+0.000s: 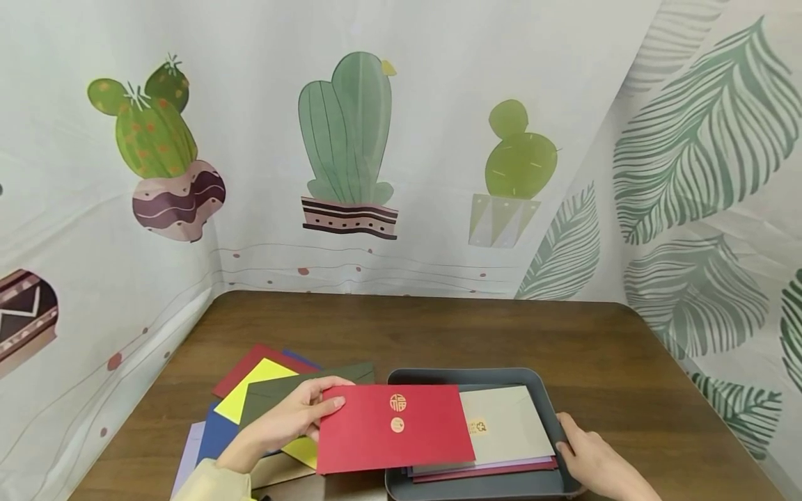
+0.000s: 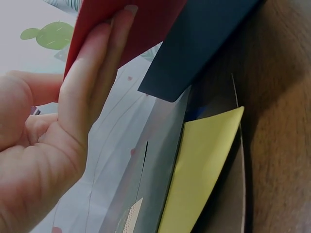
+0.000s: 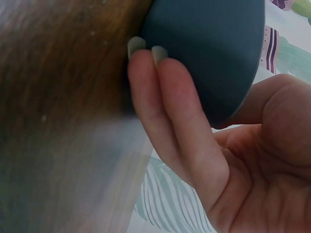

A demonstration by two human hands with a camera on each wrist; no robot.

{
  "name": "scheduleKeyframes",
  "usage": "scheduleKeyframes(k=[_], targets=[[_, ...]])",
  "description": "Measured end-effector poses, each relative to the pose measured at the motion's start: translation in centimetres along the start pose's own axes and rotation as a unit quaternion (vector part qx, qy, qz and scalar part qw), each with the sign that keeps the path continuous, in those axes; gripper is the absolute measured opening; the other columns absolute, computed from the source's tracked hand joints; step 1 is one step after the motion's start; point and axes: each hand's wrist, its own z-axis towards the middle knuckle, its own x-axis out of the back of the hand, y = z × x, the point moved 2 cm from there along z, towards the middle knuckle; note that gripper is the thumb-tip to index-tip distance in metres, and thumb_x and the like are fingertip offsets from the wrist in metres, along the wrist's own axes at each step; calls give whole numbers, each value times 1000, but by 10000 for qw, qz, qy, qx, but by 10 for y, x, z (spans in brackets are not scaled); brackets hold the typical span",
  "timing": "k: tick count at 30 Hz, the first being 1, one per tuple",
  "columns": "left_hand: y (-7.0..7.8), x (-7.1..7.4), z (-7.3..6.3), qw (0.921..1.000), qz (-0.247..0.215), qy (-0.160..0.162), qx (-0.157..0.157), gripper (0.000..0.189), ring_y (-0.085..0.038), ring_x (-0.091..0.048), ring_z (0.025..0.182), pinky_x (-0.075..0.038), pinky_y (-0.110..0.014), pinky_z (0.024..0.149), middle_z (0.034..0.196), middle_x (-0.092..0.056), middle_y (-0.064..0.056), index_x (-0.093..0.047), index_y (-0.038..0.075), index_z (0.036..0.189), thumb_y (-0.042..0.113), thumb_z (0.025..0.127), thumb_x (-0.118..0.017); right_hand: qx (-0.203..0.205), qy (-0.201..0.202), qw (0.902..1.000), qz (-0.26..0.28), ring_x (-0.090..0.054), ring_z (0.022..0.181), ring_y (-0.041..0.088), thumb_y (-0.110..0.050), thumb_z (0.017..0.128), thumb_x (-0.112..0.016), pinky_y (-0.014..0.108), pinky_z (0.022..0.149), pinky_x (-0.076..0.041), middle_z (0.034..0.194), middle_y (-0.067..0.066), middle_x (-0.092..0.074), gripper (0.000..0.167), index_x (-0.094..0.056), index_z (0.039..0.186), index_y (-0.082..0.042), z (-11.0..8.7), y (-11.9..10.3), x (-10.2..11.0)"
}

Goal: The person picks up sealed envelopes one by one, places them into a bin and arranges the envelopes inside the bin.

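My left hand (image 1: 285,421) pinches the left end of a red envelope (image 1: 370,445) between thumb and fingers. Gold characters and a round sticker mark its face. It is held over the left part of a dark grey tray (image 1: 401,483). Inside the tray lies a cream envelope (image 1: 514,424) with a gold clover sticker, on top of lilac and dark red ones. At the tray's right side, my right hand (image 1: 598,459) grips the wall; the right wrist view has two fingers (image 3: 182,92) against the outer face and the thumb over the rim.
Left of the tray, loose envelopes overlap on the wooden table (image 1: 438,327): dark green (image 1: 338,374), yellow (image 1: 260,376), dark red (image 1: 244,367), blue (image 1: 215,431) and lilac (image 1: 188,452). A curtain (image 1: 426,139) printed with cacti and leaves hangs behind and along the sides.
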Motion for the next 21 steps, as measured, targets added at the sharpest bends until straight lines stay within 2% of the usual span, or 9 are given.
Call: scheduleKeyframes(k=[8, 16, 21], targets=[[2, -3, 2, 9999, -51, -86, 39, 50, -21, -74, 84, -59, -36, 69, 111, -70, -9, -30, -11, 141, 17, 103, -47, 6, -22, 10000, 65, -62, 74, 16, -1, 94, -51, 33, 61, -49, 92, 9, -67, 34, -42, 126, 5, -1, -1, 0], [0, -5, 4, 9994, -121, -318, -57, 49, -19, -74, 82, -59, -36, 70, 109, -72, -8, -32, -10, 143, 18, 105, -42, 48, -24, 10000, 83, -62, 75, 16, -2, 95, -51, 33, 61, -50, 91, 9, -67, 34, -42, 126, 4, 0, 0, 1], [3, -6, 3, 9975, -381, -562, -181, 48, -19, -74, 84, -59, -36, 72, 111, -71, -8, -28, -10, 144, 17, 106, -37, -34, -1, 10000, 56, -62, 75, 17, -2, 94, -51, 35, 62, -50, 91, 9, -67, 34, -42, 126, 4, 0, 0, 0]])
